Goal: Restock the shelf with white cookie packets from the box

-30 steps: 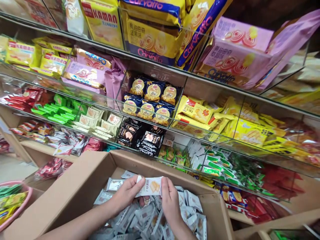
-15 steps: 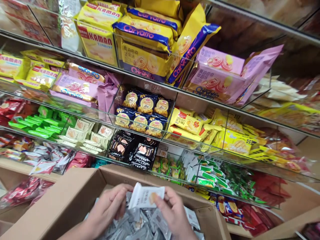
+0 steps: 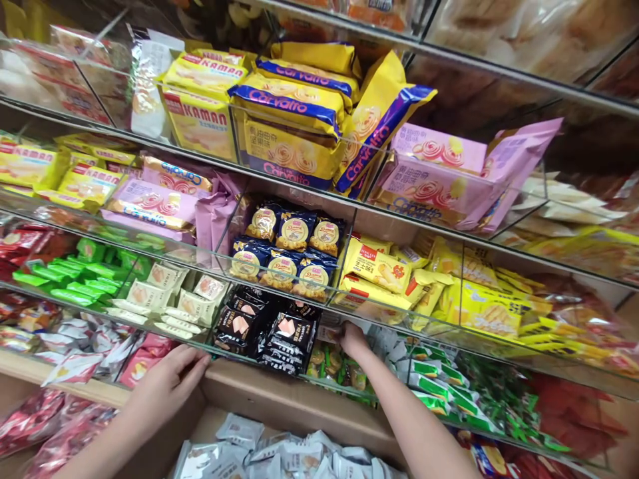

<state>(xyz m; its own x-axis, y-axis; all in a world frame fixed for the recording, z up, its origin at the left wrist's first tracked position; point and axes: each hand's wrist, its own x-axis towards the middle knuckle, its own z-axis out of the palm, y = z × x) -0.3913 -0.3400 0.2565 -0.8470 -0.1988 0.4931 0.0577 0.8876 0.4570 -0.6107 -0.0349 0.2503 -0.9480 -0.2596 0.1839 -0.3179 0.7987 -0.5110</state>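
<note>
My left hand [image 3: 174, 376] rests at the shelf's front edge beside the box corner, fingers stretched out loosely, with nothing visible in it. My right hand [image 3: 353, 339] reaches into a lower shelf compartment, fingers curled and partly hidden behind the clear front panel. A pale packet [image 3: 329, 330] lies right beside its fingers; whether they grip it I cannot make out. Green and tan wrapped sweets [image 3: 329, 364] lie below that hand. Under both forearms stands an open cardboard box [image 3: 294, 402] holding many small white packets [image 3: 299, 456].
Black packets [image 3: 284, 336] fill the compartment left of my right hand. Green and white packets [image 3: 434, 382] lie to its right. Clear panels and a shelf edge [image 3: 279, 276] run above it, with navy cookie packets [image 3: 294, 229] behind. A wooden ledge [image 3: 104, 389] lies at left.
Both hands have parted from the white packet they held over the box. My right hand has moved up into the compartment, my left to the shelf edge. The view has tilted slightly up.
</note>
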